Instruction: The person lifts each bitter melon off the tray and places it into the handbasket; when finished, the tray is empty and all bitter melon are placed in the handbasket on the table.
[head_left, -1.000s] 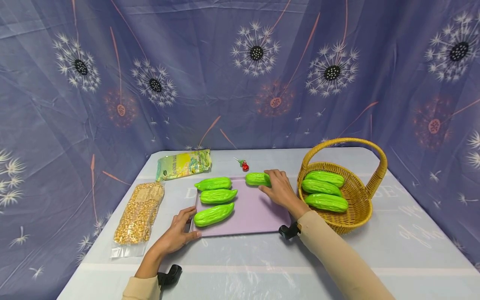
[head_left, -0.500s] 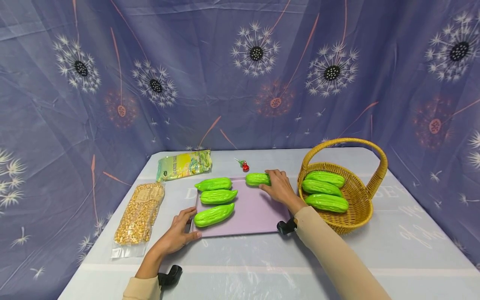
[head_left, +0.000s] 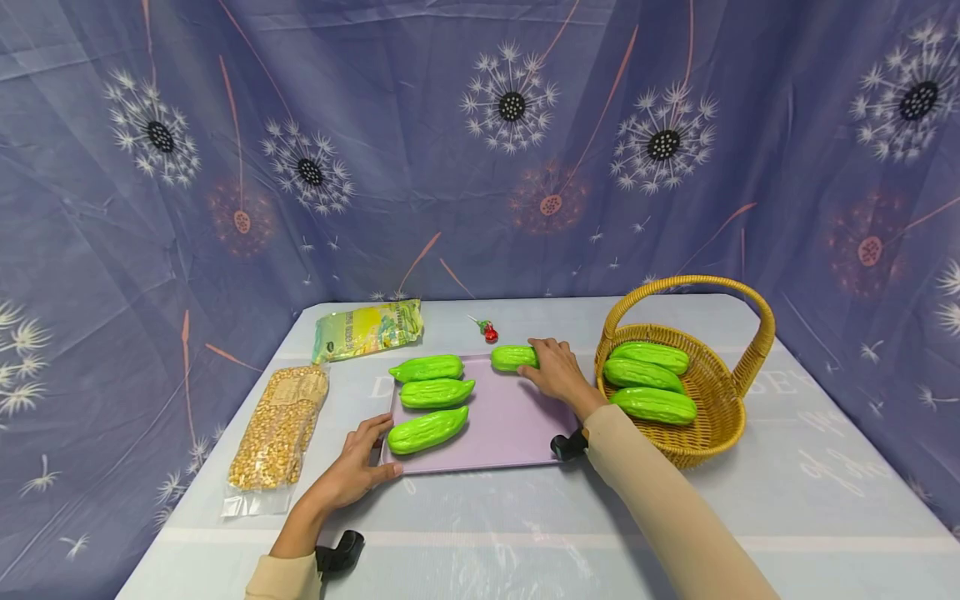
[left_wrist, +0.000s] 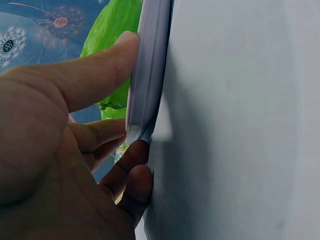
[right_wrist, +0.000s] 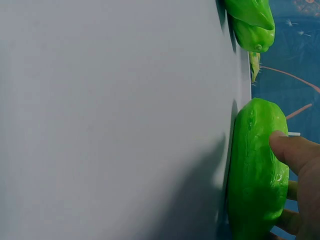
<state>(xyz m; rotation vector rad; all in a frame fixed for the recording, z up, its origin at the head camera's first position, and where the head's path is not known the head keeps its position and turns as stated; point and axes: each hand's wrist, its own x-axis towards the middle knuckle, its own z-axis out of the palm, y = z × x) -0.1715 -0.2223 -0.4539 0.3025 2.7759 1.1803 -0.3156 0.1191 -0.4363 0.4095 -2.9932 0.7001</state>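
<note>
A light purple tray lies on the table, with three bright green bitter melons at its left side. My left hand holds the tray's near left corner, thumb on the front rim and fingers at the left edge; the left wrist view shows the thumb against the rim. At the tray's far right, my right hand grips another bitter melon from its right end. In the right wrist view this bitter melon lies between thumb and fingers, close over the tray; its right end is partly covered.
Right of the tray stands a wicker basket with a tall handle, holding three bitter melons. A bag of corn kernels lies at left, a yellow-green packet behind it. A small red-and-green item lies beyond the tray.
My right wrist and forearm have shifted slightly left, the hand still at the same bitter melon. The left hand, the tray and the other bitter melons have stayed put.
</note>
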